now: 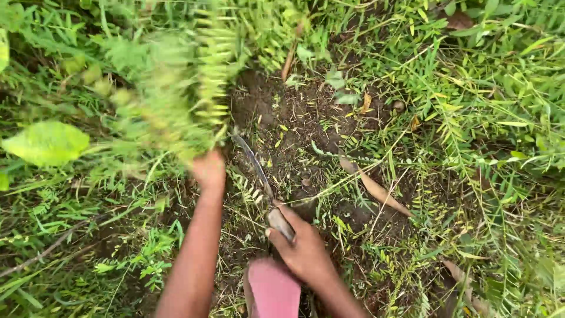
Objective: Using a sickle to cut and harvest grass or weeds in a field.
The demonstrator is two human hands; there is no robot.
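Observation:
My left hand is closed around the stems of a bunch of green weeds, which looks blurred and leans up and to the left. My right hand grips the handle of a sickle. Its thin curved blade reaches up-left over bare dark soil toward the base of the held bunch, just right of my left hand. The blade tip sits near the stems; whether it touches them I cannot tell.
Dense green weeds and grass surround the soil patch on all sides. A dry brown leaf lies on the soil to the right. A pink sandal shows at the bottom edge. A large pale leaf sits far left.

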